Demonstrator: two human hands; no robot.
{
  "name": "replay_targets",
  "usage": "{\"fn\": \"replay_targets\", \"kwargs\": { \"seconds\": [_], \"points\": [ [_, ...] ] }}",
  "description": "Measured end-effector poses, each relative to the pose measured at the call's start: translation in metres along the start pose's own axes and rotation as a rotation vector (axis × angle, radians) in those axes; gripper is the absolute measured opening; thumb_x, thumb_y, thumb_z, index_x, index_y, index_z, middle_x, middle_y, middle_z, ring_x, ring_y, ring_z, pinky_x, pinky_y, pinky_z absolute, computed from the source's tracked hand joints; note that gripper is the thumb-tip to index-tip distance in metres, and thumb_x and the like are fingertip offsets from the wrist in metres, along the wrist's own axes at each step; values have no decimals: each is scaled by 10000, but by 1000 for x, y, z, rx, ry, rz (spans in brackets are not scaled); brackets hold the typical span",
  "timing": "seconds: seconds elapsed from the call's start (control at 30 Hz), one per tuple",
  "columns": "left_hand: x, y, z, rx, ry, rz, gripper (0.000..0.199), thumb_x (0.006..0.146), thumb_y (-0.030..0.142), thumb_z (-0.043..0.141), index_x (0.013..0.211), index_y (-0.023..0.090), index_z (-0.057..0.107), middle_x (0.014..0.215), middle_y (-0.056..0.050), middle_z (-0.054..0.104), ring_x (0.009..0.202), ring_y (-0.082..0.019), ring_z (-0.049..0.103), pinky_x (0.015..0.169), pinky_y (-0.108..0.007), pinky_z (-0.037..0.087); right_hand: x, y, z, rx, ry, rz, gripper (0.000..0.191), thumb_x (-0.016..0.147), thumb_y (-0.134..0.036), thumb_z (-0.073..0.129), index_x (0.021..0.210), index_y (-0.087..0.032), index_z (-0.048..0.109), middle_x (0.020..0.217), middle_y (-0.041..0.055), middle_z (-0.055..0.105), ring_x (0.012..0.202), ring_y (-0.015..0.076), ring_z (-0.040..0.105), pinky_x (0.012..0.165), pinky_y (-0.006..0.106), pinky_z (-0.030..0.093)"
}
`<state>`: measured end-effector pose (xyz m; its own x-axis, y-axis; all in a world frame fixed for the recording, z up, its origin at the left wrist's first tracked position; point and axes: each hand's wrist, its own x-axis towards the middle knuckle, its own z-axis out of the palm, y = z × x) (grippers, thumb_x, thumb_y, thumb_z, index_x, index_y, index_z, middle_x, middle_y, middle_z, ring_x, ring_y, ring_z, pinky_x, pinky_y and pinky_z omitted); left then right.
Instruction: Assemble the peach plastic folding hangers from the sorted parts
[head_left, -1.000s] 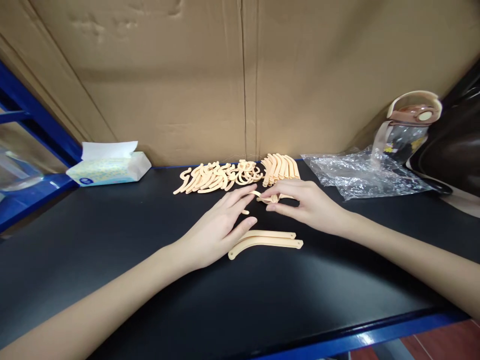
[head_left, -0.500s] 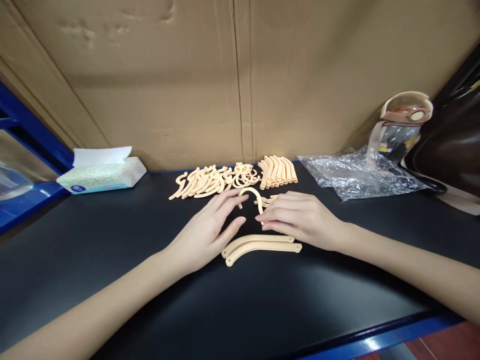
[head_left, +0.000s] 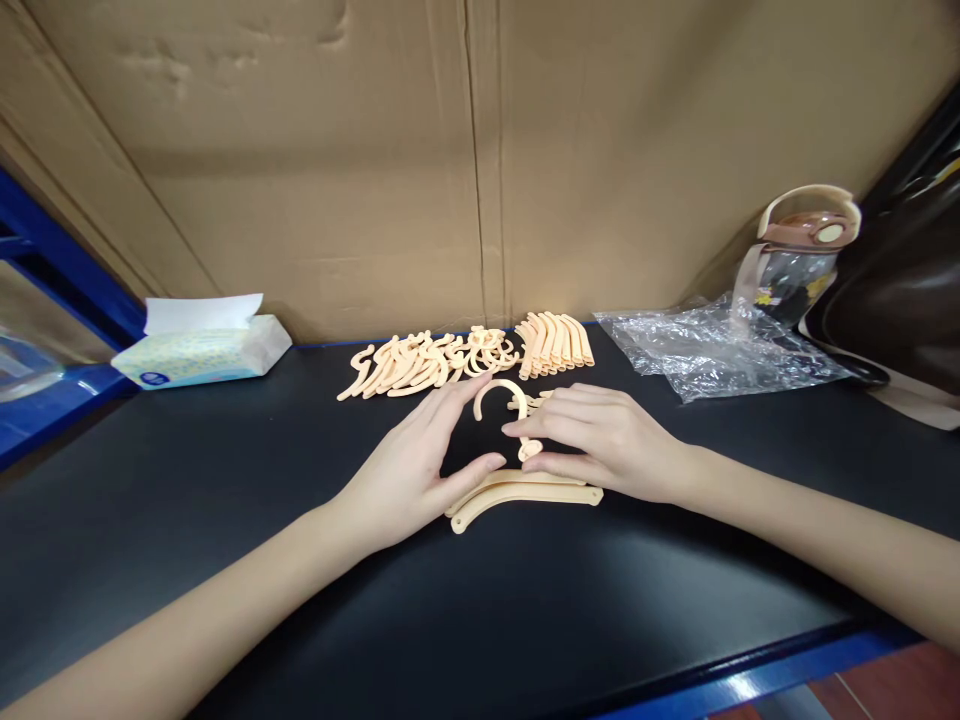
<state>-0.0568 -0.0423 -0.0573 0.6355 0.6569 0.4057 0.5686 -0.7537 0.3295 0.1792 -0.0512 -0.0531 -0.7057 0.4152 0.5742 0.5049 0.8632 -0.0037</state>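
Observation:
Between the thumb and fingers of my right hand [head_left: 600,435] is a beige hanger hook [head_left: 517,398], its curve upward and its round base low near my thumb. My left hand [head_left: 427,455] is beside it on the left, thumb and fingers apart, holding nothing; its fingertips come close to the hook's curved end, and I cannot tell if they touch. Just below both hands, two curved beige hanger arms [head_left: 517,494] with holes at their ends lie one against the other on the black table [head_left: 480,610]. A few small beige pieces [head_left: 534,402] are partly hidden behind my right hand.
At the back lie a loose pile of beige hooks [head_left: 420,362] and a neat row of hanger arms [head_left: 555,345]. A tissue pack [head_left: 210,352] is at the left. Clear plastic bags [head_left: 720,350] and a strapped bottle [head_left: 802,260] are at the right, before a cardboard wall [head_left: 300,180].
The hook has turned in my right hand, so its round base now shows. My left hand's thumb has moved right, over the left end of the hanger arms.

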Motion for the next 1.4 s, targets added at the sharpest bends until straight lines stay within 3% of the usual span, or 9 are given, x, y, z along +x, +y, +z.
{"fn": "replay_targets", "kwargs": {
  "seconds": [0.27,0.57,0.93,1.23,1.4],
  "points": [
    [1,4,-2,42,-38,49,654,838,498,566,1389,257,311,1404,-73,422,1275,-247,424,1054,-401,396,1,2,3,-65,-89,71,550,858,-578,482,1182,-144,572,1032,92,641,930,206,575,833,351,433],
    [1,6,-4,46,-46,114,612,847,493,555,1367,249,344,1375,-99,447,1247,-258,450,1014,-426,423,2,0,2,-66,-10,54,564,766,-650,553,990,-138,632,931,79,665,867,200,579,804,341,423],
    [1,8,-5,69,-116,149,587,868,488,522,1356,223,330,1398,-100,411,1284,-234,396,1043,-398,387,2,-2,3,-49,75,-27,523,747,-640,572,865,-132,614,767,61,644,726,169,580,681,297,426],
    [1,8,-5,85,-58,161,639,819,507,570,1342,214,349,1358,-113,463,1237,-268,447,1011,-422,406,2,-3,4,-1,64,-35,422,784,-549,601,907,-146,614,807,54,663,790,172,597,745,297,452],
    [1,8,-5,118,39,141,629,801,484,583,1321,207,365,1283,-116,520,1163,-268,503,961,-416,434,1,-7,0,210,48,135,401,822,-484,605,1050,-160,546,857,35,651,786,148,598,737,295,462]
  ]
}}
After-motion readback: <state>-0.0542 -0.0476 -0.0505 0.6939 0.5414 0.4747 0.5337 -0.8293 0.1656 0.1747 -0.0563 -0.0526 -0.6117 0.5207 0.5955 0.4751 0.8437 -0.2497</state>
